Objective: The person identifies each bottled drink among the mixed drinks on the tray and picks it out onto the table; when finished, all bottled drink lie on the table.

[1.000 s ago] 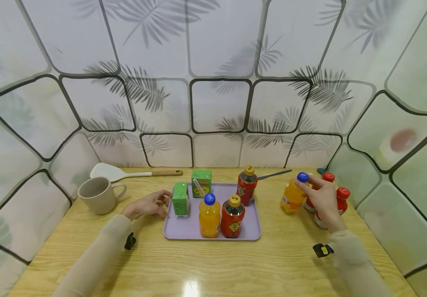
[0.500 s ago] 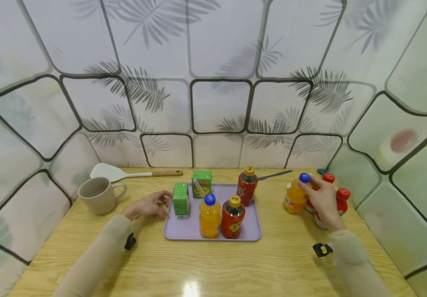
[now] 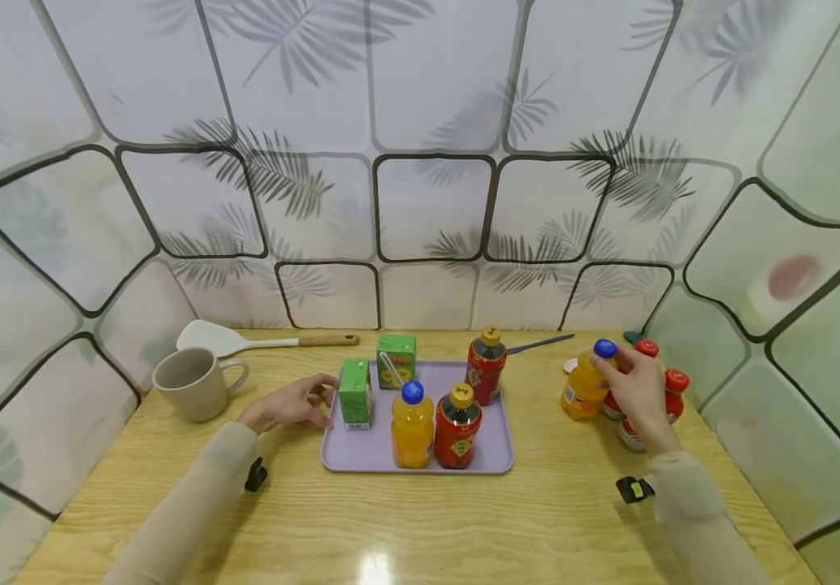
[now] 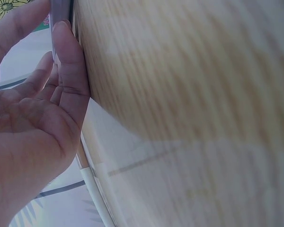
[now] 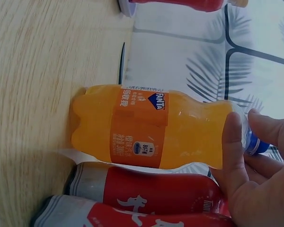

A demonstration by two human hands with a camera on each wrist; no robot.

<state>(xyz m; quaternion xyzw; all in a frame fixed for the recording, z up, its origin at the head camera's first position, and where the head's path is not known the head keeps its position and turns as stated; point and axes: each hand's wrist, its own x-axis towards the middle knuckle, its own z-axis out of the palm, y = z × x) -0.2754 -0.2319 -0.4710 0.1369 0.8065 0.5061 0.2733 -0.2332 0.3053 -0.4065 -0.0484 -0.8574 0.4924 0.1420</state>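
Orange bottle [image 3: 582,392], neck in the right hand [image 3: 639,396]

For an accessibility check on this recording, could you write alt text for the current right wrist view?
The right hand grips an orange Fanta bottle near its blue cap, beside two red bottles. A wooden table and patterned wall surround them.
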